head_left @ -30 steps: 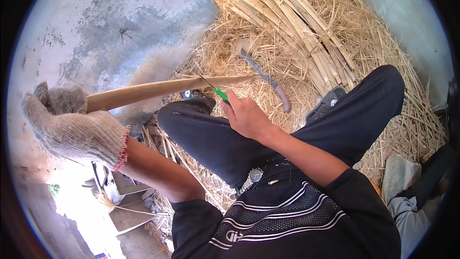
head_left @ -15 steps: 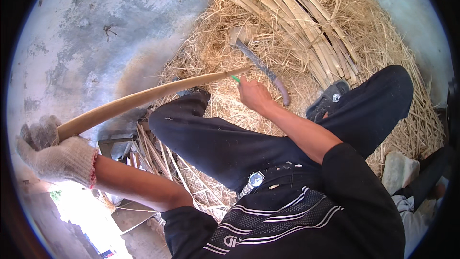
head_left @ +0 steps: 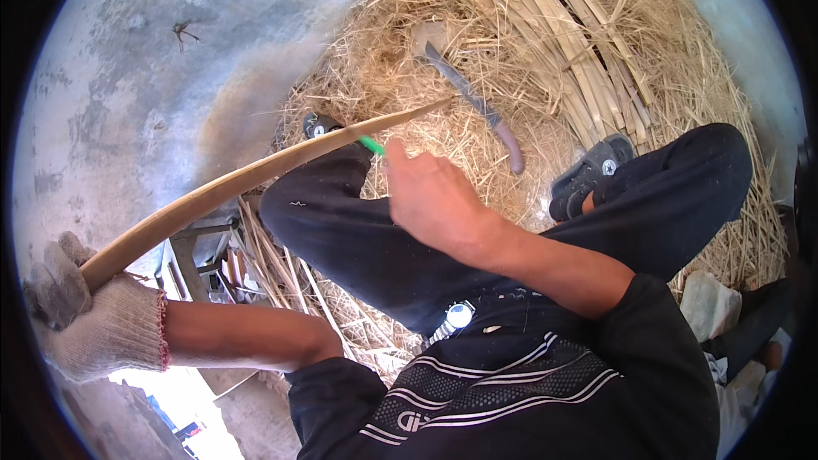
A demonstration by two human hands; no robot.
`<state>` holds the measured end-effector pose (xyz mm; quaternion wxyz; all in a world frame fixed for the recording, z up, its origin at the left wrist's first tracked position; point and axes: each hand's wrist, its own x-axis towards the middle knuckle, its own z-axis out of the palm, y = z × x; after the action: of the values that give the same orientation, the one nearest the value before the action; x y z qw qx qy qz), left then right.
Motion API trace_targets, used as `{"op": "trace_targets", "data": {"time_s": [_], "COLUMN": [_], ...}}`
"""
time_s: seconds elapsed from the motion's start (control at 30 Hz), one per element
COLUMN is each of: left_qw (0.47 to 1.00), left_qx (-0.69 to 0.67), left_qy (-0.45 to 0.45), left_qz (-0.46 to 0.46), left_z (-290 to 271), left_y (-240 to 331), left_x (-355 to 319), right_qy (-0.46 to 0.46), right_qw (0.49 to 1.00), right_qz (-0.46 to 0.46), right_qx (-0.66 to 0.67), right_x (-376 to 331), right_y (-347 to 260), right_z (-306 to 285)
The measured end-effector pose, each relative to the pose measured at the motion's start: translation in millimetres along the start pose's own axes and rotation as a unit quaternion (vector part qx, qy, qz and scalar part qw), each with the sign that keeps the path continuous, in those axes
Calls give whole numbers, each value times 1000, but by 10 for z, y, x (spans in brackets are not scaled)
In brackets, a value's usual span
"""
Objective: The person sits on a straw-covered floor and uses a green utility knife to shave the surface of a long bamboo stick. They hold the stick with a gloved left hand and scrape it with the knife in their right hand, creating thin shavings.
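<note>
A long, pale strip of split wood or bamboo [head_left: 223,185] slants up from the left edge across my left knee, tapering to a thin far end. My left hand [head_left: 95,317], in a knitted work glove, is closed around its broad near end. Bare and closed, my right hand [head_left: 443,203] is over my lap with a small green tool [head_left: 371,146] sticking out of it. The green tip lies at or just beside the strip; contact is hard to make out. The rest of the tool is hidden by the fingers.
A machete [head_left: 466,91] lies on straw-like shavings [head_left: 375,68] beyond my hands. Several long pale strips [head_left: 562,43] are heaped at the far right. A grey wall [head_left: 153,102] rises at left. My sandal [head_left: 592,177] and a pale block [head_left: 710,302] are on the right.
My right hand has come back toward me and left along the strip with the green tool. My left hand, still gripping the strip's end, has shifted slightly toward me.
</note>
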<state>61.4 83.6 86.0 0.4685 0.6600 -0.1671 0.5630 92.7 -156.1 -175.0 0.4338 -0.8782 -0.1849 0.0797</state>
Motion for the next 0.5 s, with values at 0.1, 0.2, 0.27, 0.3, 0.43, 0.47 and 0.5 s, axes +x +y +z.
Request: {"op": "trace_targets", "data": {"time_s": [0.1, 0.2, 0.27, 0.3, 0.43, 0.47, 0.5], "left_qw": [996, 999, 966, 979, 961, 956, 950], "left_qx": [72, -36, 128, 91, 160, 193, 226], "left_qy": [54, 13, 225, 183, 227, 221, 214], "left_qz": [-12, -21, -8, -7, -13, -16, -19], "left_z": [145, 384, 897, 622, 693, 712, 730], "left_y": [76, 117, 270, 166, 124, 133, 140], "left_x": [-41, -42, -209, -109, -145, -155, -164], "right_qy": [11, -11, -32, -34, 51, 58, 8], "right_qw": [996, 998, 997, 998, 985, 975, 999], "right_qz": [-61, 66, 63, 51, -112, -149, -5], "right_qx": [70, 2, -12, 3, 120, 152, 42], "right_x": [-25, 138, 212, 221, 170, 161, 282], "right_y": [-202, 278, 483, 450, 311, 299, 459], "right_z": [21, 211, 194, 121, 125, 129, 261]}}
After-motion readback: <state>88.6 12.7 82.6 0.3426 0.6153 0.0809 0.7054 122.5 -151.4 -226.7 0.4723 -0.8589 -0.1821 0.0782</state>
